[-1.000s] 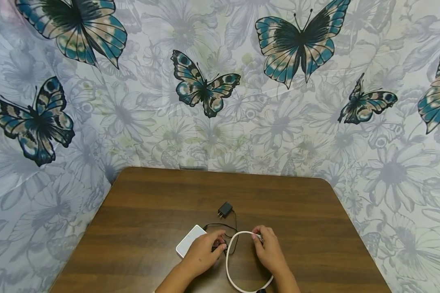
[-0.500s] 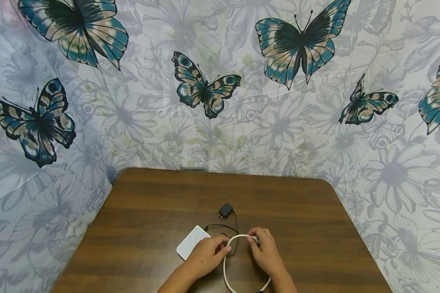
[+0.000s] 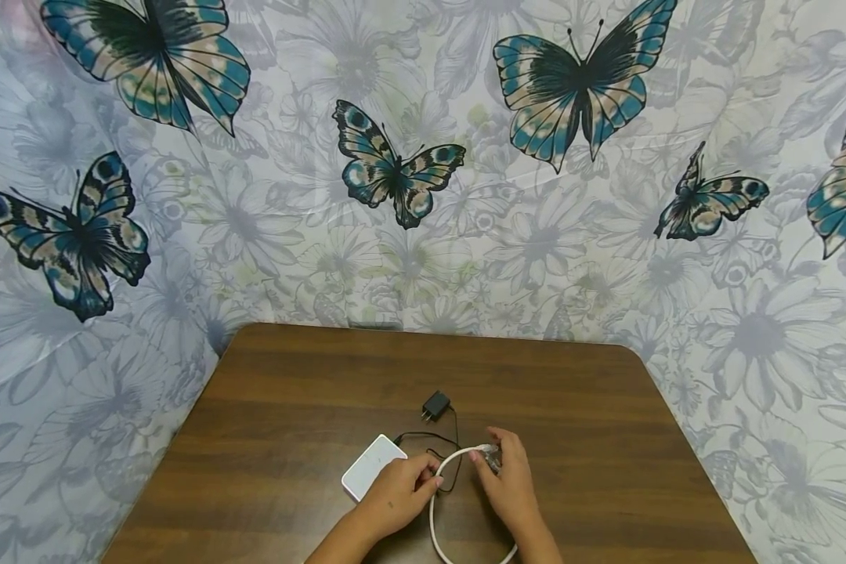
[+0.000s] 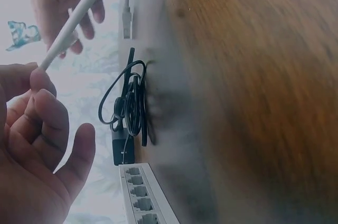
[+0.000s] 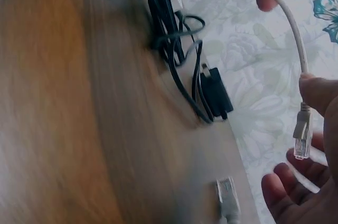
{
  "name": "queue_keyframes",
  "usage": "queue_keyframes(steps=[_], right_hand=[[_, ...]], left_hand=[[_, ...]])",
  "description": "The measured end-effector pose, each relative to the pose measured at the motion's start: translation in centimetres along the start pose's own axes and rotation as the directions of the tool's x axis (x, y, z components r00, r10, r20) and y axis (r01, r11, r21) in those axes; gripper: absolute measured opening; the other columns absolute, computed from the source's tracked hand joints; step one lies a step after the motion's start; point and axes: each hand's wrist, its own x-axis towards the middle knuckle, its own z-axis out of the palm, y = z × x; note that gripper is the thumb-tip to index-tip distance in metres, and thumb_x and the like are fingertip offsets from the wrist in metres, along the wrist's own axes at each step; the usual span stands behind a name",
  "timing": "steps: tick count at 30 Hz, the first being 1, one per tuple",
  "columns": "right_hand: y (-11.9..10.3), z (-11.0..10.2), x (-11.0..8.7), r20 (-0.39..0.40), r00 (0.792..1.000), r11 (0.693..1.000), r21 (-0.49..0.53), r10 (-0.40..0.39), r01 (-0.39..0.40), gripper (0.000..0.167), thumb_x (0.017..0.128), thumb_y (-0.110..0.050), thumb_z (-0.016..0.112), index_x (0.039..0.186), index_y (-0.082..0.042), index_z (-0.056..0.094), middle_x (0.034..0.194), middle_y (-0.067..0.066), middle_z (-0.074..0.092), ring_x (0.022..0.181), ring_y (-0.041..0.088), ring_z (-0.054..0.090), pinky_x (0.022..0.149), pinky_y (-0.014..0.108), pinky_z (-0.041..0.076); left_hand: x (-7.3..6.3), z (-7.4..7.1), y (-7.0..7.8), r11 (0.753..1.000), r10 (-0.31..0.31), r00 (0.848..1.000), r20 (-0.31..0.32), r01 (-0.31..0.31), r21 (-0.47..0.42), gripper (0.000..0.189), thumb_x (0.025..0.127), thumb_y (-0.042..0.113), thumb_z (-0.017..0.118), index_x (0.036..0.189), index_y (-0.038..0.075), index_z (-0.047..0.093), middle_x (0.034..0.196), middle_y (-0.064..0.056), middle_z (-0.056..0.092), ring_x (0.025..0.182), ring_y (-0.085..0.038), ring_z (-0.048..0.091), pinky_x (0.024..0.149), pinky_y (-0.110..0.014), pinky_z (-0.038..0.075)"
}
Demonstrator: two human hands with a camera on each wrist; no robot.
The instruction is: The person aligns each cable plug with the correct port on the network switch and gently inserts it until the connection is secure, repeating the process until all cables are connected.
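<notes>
A white Ethernet cable [image 3: 432,517] arcs between my two hands. My left hand [image 3: 395,489] pinches it between thumb and fingertip, as the left wrist view shows. My right hand [image 3: 509,479] holds the cable near one end, its thumb against the cord just behind a clear plug [image 5: 301,147]. The other fingers of that hand are spread loosely around the plug. A second plug [image 5: 227,197] of a like kind shows low over the table in the right wrist view. Left of my left hand lies a white network switch [image 3: 372,466] with several ports along one side.
A black power adapter [image 3: 435,406] with prongs lies beyond my hands. Its thin black cord [image 4: 134,102] is bundled beside the switch and runs to it. The wooden table [image 3: 289,384] ends at a butterfly-patterned backdrop [image 3: 268,196].
My left hand has shifted slightly right, from beside the black cord onto the white cable. My right hand's index finger has lifted, baring the plug, and the cable loop has dropped lower.
</notes>
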Motion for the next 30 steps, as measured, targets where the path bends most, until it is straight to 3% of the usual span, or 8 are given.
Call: queue_keyframes(steps=[2,4,6,10,14,22,26,30], right_hand=[[-0.1,0.1,0.0,0.037,0.99,0.987,0.081,0.135,-0.138,0.06,0.089,-0.028,0.076,0.135,0.001,0.05,0.119,0.014,0.062,0.095,0.018,0.062,0.073,0.03,0.054],[-0.3,0.3,0.0,0.115,0.96,0.923,0.267,0.256,-0.278,0.065,0.091,-0.029,0.073,0.137,0.005,0.043,0.116,0.018,0.063,0.086,0.016,0.064,0.069,0.026,0.055],[-0.5,0.5,0.0,0.222,0.907,0.773,0.476,0.357,-0.42,0.058,0.094,-0.027,0.07,0.133,0.007,0.043,0.109,0.017,0.066,0.08,0.013,0.064,0.067,0.022,0.054],[-0.9,0.9,0.3,0.425,0.808,0.349,0.745,0.408,-0.568,0.028,0.099,-0.018,0.063,0.112,0.004,0.052,0.094,0.01,0.068,0.079,0.01,0.065,0.07,0.019,0.055],[-1.2,0.9,0.4,0.507,0.782,0.109,0.81,0.362,-0.576,0.011,0.102,-0.015,0.056,0.102,-0.004,0.057,0.086,0.002,0.067,0.078,0.007,0.066,0.071,0.015,0.053],[-1.4,1.1,0.2,0.51,0.829,-0.049,0.857,0.227,-0.514,0.017,0.106,-0.015,0.046,0.1,-0.012,0.061,0.094,-0.002,0.071,0.085,0.004,0.066,0.079,0.014,0.052],[-1.5,1.3,0.1,0.502,0.851,-0.092,0.865,0.151,-0.494,0.023,0.108,-0.019,0.04,0.105,-0.015,0.063,0.1,-0.002,0.073,0.096,0.009,0.069,0.086,0.02,0.053],[-1.7,1.3,0.1,0.502,0.86,-0.087,0.864,0.09,-0.496,0.026,0.11,-0.022,0.034,0.112,-0.017,0.059,0.1,-0.002,0.072,0.1,0.013,0.07,0.09,0.026,0.054]], left_hand=[[0.0,0.0,0.0,1.0,0.003,1.0,-0.004,-0.003,-0.002,0.003,0.091,0.017,0.071,0.093,0.015,0.069,0.064,0.02,0.049,0.055,0.006,0.04,0.051,-0.016,0.036],[0.0,0.0,0.1,1.0,0.007,1.0,-0.004,-0.007,0.0,0.004,0.091,0.017,0.071,0.093,0.016,0.069,0.064,0.021,0.049,0.055,0.007,0.04,0.051,-0.015,0.036],[0.0,0.0,0.1,1.0,0.001,1.0,0.001,-0.001,-0.005,0.004,0.091,0.017,0.071,0.094,0.016,0.069,0.065,0.021,0.05,0.055,0.006,0.041,0.051,-0.015,0.036],[-0.1,0.0,0.2,1.0,-0.019,1.0,0.019,0.019,-0.011,0.007,0.091,0.018,0.071,0.097,0.015,0.069,0.066,0.02,0.052,0.056,0.005,0.042,0.052,-0.016,0.037],[-0.1,0.0,0.4,0.999,-0.038,0.999,0.037,0.039,-0.017,0.009,0.092,0.02,0.071,0.1,0.016,0.069,0.067,0.02,0.054,0.056,0.004,0.043,0.053,-0.017,0.037],[-0.1,0.2,0.5,0.999,-0.04,0.996,0.078,0.042,-0.029,0.01,0.092,0.022,0.071,0.099,0.015,0.068,0.069,0.02,0.057,0.057,0.004,0.045,0.054,-0.018,0.039],[-0.1,0.4,0.5,0.999,-0.052,0.994,0.096,0.051,0.014,0.01,0.092,0.025,0.071,0.099,0.018,0.068,0.069,0.022,0.055,0.058,0.005,0.045,0.062,-0.021,0.042],[-0.2,0.5,0.3,0.998,-0.05,0.992,0.113,0.047,0.028,0.011,0.092,0.027,0.071,0.1,0.021,0.069,0.069,0.022,0.053,0.059,0.004,0.045,0.065,-0.022,0.04]])
